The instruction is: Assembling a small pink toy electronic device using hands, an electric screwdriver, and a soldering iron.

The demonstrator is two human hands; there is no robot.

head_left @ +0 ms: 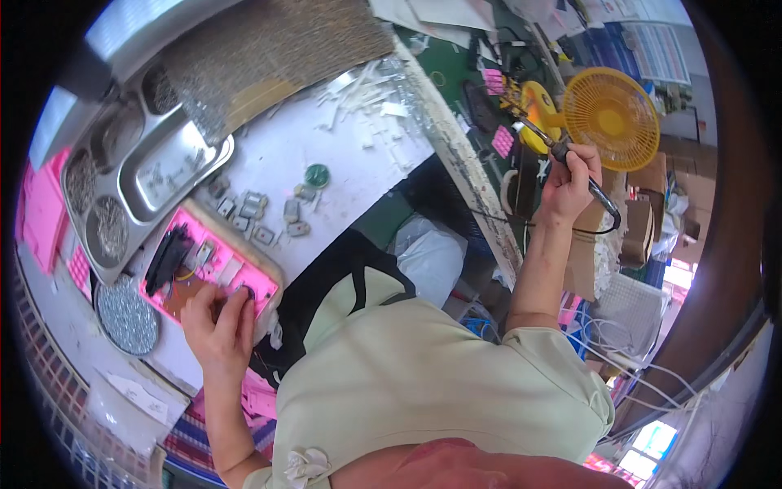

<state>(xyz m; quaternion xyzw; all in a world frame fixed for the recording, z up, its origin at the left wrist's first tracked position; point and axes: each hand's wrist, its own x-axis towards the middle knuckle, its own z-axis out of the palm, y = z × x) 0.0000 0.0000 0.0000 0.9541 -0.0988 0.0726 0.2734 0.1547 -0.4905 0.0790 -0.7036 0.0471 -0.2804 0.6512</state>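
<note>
My right hand point(570, 183) is raised at the right, its fingers closed round the dark handle of a soldering iron point(603, 197). The iron's metal tip points up and left, close to a yellow stand point(533, 106). At the left, my left hand point(218, 330) bends over a bright pink plastic casing point(175, 303), thumb and fingers pinched together at its near right part. What they pinch is hidden. Inside the casing are a black curved part point(165, 259), a small metal motor point(204, 253) and thin wires.
Several small metal motors point(254, 204) and a green spool-like disc point(317, 175) lie on the white table. A compartmented steel tray point(175, 175) holds small metal parts, beside a round dish point(129, 318) of them. Cardboard point(277, 49) covers the back. A yellow fan point(611, 118) stands far right.
</note>
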